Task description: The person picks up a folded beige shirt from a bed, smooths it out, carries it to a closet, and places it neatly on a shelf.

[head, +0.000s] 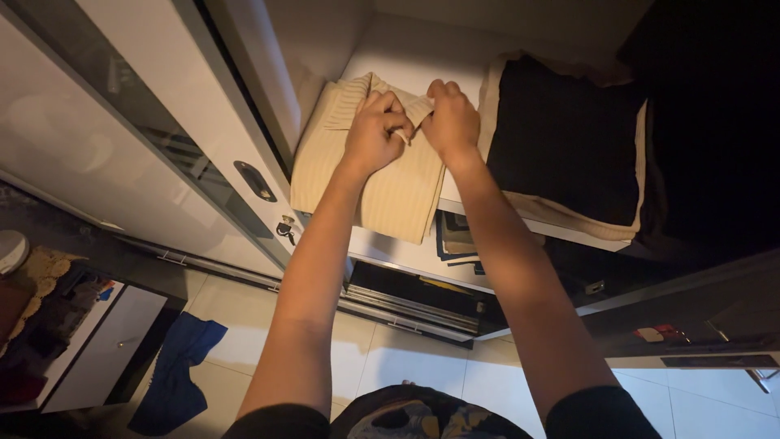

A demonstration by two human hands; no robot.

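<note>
While both your hands are closed on the same garment, the entry reads as follows.

Item one: cream ribbed sweater (382,175), folded, lying on the white wardrobe shelf (422,57) at about 11 o'clock from frame centre; its lower edge overhangs the shelf front. Your left hand (375,130) is fisted around the ribbed collar band, fingers curled under. Your right hand (452,120) is also clenched, pinching the same band just beside the left, knuckles nearly touching.

Item two: stack of folded clothes (569,146), dark piece on top, cream layers beneath, at 1 o'clock, just beside the sweater on the same shelf, right of your right hand.

Item three: open drawer (414,297) below the shelf at 6 o'clock from the sweater, with folded items (457,240) showing at the shelf edge above it.

Item four: glossy sliding door (162,130) at 9 o'clock, with recessed handle (255,180) and lock (285,228).

Item five: blue cloth (175,366) on the tiled floor (422,358) at 7 o'clock, beside a low white cabinet (97,341).

Step in hand, as judged: you are tidying the collar of the sweater as it sits on the shelf. The next move likely calls for you to flatten the band and slide the sweater fully onto the shelf, keeping it clear of the neighbouring stack.
</note>
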